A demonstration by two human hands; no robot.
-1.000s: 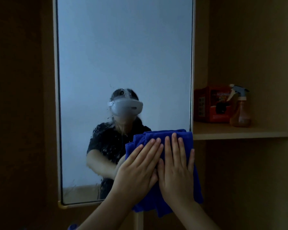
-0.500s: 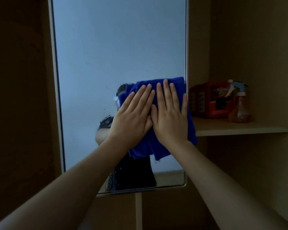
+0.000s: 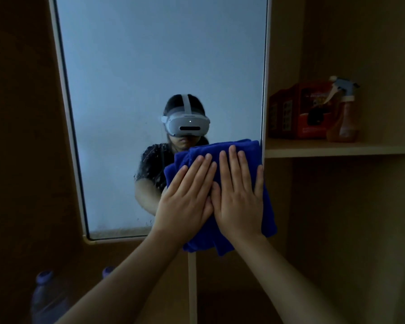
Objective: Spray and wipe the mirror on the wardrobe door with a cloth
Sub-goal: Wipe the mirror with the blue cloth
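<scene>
Both hands lie flat with straight fingers, left hand and right hand side by side, pressing a folded blue cloth against the lower right corner of the mirror. Soft, light and limp, the cloth likely bunches or slips unless spread palms hold it. The mirror glass looks rigid, smooth and fragile.

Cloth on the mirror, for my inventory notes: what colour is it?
Plain deep blue cloth, seen in the head view.
</scene>
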